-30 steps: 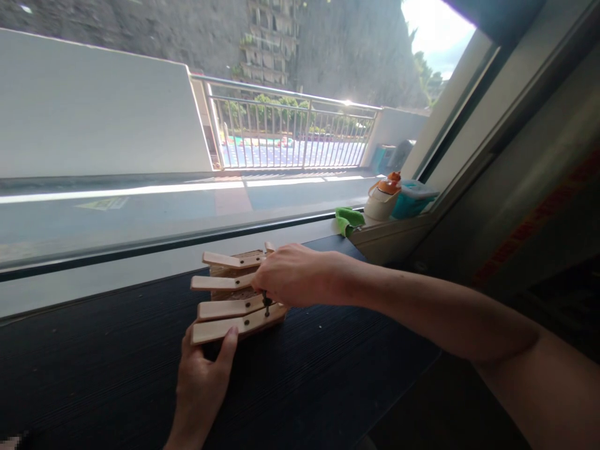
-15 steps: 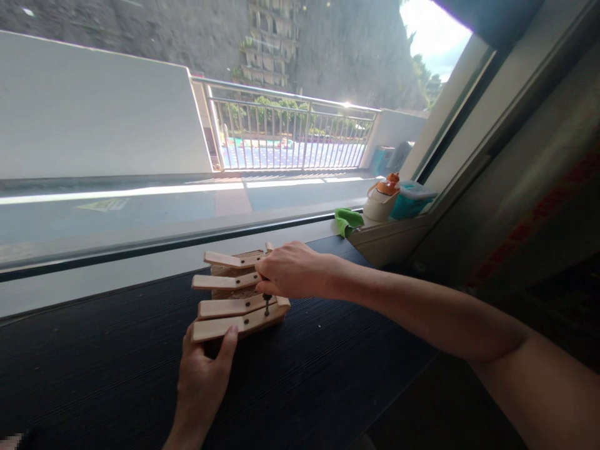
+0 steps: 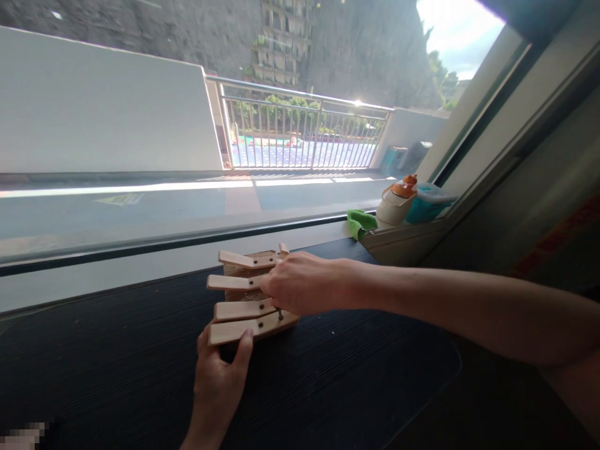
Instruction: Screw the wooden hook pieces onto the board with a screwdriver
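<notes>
A small wooden frame [image 3: 234, 295] of several pale bent slats fixed with dark screws lies on the black table. My left hand [image 3: 220, 369] grips the left end of the nearest slat [image 3: 233, 331], thumb on top and fingers around its outer side. Closed over the right part of the frame is my right hand [image 3: 300, 281], which covers some slat ends. Below its fingers shows the short metal shaft of what looks like a screwdriver [image 3: 280, 314], upright on the nearest slat near a screw. The tool's handle is hidden in my fist.
The black table [image 3: 337, 375] runs along a large window. On the sill at the right are a green cloth [image 3: 360, 223], a pale bottle with an orange top [image 3: 396, 203] and a teal box [image 3: 426, 203]. A pixelated patch is at the lower left.
The whole view has shifted, so everything sits further right. My right hand has turned and dropped lower over the tool, hiding more of its shaft. My left hand keeps its hold.
</notes>
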Motion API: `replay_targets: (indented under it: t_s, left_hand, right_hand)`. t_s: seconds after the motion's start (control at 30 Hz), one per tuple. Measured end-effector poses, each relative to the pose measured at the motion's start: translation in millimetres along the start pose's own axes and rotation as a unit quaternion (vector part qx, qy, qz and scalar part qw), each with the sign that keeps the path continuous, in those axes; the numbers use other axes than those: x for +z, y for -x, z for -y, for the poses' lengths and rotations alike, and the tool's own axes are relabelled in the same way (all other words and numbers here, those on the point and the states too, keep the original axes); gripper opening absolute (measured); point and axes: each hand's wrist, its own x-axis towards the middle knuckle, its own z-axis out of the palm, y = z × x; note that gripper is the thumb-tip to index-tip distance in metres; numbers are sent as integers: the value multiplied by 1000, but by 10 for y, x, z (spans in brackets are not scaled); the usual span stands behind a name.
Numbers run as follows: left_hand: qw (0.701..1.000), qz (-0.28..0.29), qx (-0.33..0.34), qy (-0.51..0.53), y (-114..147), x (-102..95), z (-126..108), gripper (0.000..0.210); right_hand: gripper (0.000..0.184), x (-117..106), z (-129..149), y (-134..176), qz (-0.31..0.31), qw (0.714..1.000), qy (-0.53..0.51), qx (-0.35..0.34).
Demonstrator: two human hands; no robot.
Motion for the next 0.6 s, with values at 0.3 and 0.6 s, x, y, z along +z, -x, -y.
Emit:
replay_targets:
  t_s: [0.3, 0.6]
  left_hand:
    - [989, 13, -76, 129, -205, -374, -102, 63]
    - [916, 179, 193, -303, -1162, 23, -1001, 38]
  right_hand:
    - [28, 230, -69, 24, -98, 980, -90, 149]
    - [26, 244, 16, 165, -120, 980, -50, 148]
